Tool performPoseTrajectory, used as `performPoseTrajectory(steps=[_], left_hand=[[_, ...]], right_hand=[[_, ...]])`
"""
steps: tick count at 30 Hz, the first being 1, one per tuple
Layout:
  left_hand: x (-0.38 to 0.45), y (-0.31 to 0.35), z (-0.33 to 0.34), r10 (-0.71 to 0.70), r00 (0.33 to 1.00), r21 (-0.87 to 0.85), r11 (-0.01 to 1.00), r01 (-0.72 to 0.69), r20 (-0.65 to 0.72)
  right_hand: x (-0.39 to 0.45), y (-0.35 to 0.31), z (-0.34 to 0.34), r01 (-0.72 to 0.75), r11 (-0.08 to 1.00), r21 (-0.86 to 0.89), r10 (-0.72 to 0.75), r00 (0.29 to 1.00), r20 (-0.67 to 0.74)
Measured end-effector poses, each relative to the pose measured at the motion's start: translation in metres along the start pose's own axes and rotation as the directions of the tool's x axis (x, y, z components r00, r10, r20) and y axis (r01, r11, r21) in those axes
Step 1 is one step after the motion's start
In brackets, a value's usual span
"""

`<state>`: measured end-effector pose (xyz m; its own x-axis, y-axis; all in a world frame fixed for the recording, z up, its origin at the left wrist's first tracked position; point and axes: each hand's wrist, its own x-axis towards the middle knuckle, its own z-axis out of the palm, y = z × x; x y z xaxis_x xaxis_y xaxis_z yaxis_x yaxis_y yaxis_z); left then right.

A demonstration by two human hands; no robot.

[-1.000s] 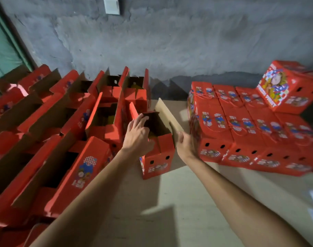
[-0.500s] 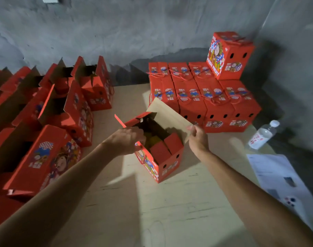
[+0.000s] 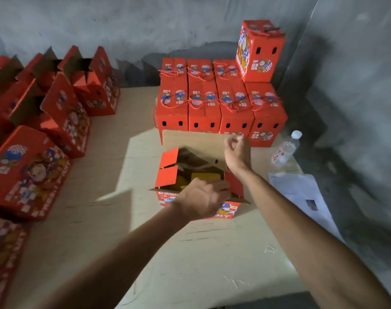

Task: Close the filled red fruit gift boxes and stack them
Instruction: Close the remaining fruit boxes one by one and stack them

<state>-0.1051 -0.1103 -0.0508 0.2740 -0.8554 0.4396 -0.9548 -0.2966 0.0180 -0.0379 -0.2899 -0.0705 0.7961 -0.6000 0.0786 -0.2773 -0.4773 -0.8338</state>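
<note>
broadly, the pale table (image 3: 105, 219) carries everything, and the block of closed boxes (image 3: 219, 108) fills the space just beyond the right hand (image 3: 238, 153): red cartons set side by side in rows, red cord handles lying on their lids, pairs of dark slots in their front faces, one more carton (image 3: 260, 51) standing upright on the far right corner of the block. off to the left of the left hand (image 3: 202, 200) stand the open boxes (image 3: 56, 112), flaps raised, cartoon prints on their sides. between the two hands sits the open box (image 3: 196, 175), red outside and plain brown inside, its tall back flap upright, two small red side flaps tipped up on its left, something yellow lying within. the left hand rests over the near edge of this box, fingers curled down onto the near flap. the right hand is raised in front of the back flap, thumb and forefinger meeting in a ring; whether they pinch anything i cannot tell. right of that hand lie a water bottle (image 3: 284, 150) and a printed sheet (image 3: 301, 192).
</note>
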Motion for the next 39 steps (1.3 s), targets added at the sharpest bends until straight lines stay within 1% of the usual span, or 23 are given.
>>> performPoseTrajectory(steps=[2,4,6,8,9,12,15,17,18,21,22,24,25,26,27,28,29,30,31,32,35,37,39], left_hand=[[0.007,0.02,0.007,-0.087,0.996,-0.03,0.996,0.086,-0.037],[0.011,0.035,0.013,-0.174,0.984,-0.096,0.981,0.171,-0.034],[0.012,0.038,0.015,-0.259,0.96,-0.205,0.939,0.275,0.103],[0.011,0.03,0.012,-0.318,0.899,-0.261,0.879,0.398,0.302],[0.009,0.024,0.012,-0.346,0.868,-0.287,0.844,0.453,0.355],[0.007,0.003,0.017,-0.449,0.795,-0.351,0.727,0.59,0.407],[0.002,-0.015,0.025,-0.522,0.714,-0.342,0.638,0.69,0.467],[-0.003,-0.025,0.028,-0.57,0.681,-0.295,0.625,0.723,0.46],[-0.006,-0.027,0.029,-0.586,0.684,-0.277,0.636,0.721,0.436],[-0.017,-0.027,0.024,-0.639,0.701,-0.112,0.709,0.696,0.316],[-0.022,-0.029,0.021,-0.675,0.689,-0.048,0.704,0.709,0.264],[-0.032,-0.038,0.016,-0.763,0.616,0.018,0.63,0.776,0.196],[-0.037,-0.045,0.014,-0.808,0.559,-0.012,0.567,0.824,0.186],[-0.041,-0.052,0.014,-0.851,0.491,-0.075,0.486,0.871,0.186],[-0.045,-0.06,0.014,-0.887,0.419,-0.143,0.397,0.907,0.194],[-0.047,-0.068,0.016,-0.913,0.358,-0.199,0.321,0.926,0.196],[-0.049,-0.076,0.018,-0.929,0.318,-0.24,0.271,0.932,0.189],[-0.05,-0.083,0.021,-0.936,0.303,-0.265,0.25,0.931,0.181],[-0.051,-0.089,0.024,-0.933,0.311,-0.281,0.255,0.925,0.178],[-0.052,-0.094,0.027,-0.923,0.339,-0.289,0.278,0.916,0.185],[-0.059,-0.105,0.039,-0.871,0.456,-0.338,0.38,0.861,0.182],[-0.068,-0.105,0.045,-0.861,0.488,-0.405,0.399,0.823,0.143],[-0.076,-0.104,0.051,-0.858,0.509,-0.469,0.423,0.775,0.068]], right_hand=[[-0.013,0.012,-0.006,0.114,0.986,-0.124,-0.111,0.993,0.033],[-0.024,0.021,-0.009,0.162,0.957,-0.239,-0.14,0.984,0.108],[-0.029,0.028,-0.011,0.172,0.936,-0.308,-0.12,0.976,0.181],[-0.034,0.034,-0.013,0.194,0.911,-0.365,-0.108,0.964,0.243],[-0.036,0.036,-0.015,0.211,0.892,-0.4,-0.11,0.959,0.261],[-0.043,0.043,-0.019,0.19,0.876,-0.443,-0.068,0.958,0.277],[-0.046,0.047,-0.023,0.136,0.923,-0.359,-0.019,0.95,0.313],[-0.042,0.047,-0.031,0.097,0.965,-0.244,-0.009,0.942,0.337],[-0.04,0.046,-0.037,0.073,0.98,-0.187,-0.004,0.939,0.345],[-0.032,0.048,-0.061,0.034,0.995,-0.093,0.003,0.925,0.379],[-0.03,0.05,-0.069,0.015,0.997,-0.076,0.017,0.918,0.395],[-0.026,0.054,-0.085,-0.033,0.996,-0.085,0.064,0.919,0.388],[-0.024,0.056,-0.092,-0.011,0.991,-0.137,0.06,0.931,0.361],[-0.022,0.058,-0.096,0.072,0.964,-0.254,0.015,0.946,0.324],[-0.019,0.059,-0.097,0.185,0.886,-0.424,-0.06,0.955,0.291],[-0.018,0.058,-0.096,0.273,0.757,-0.594,-0.132,0.954,0.27],[-0.019,0.055,-0.092,0.322,0.626,-0.71,-0.187,0.946,0.265],[-0.021,0.054,-0.086,0.346,0.541,-0.766,-0.202,0.938,0.281],[-0.023,0.055,-0.079,0.366,0.502,-0.784,-0.205,0.931,0.303],[-0.025,0.057,-0.073,0.385,0.49,-0.782,-0.225,0.923,0.313],[-0.024,0.072,-0.068,0.367,0.476,-0.799,-0.286,0.924,0.254],[-0.023,0.081,-0.068,0.339,0.408,-0.848,-0.279,0.931,0.238],[-0.028,0.088,-0.06,0.355,0.356,-0.865,-0.286,0.922,0.26]])
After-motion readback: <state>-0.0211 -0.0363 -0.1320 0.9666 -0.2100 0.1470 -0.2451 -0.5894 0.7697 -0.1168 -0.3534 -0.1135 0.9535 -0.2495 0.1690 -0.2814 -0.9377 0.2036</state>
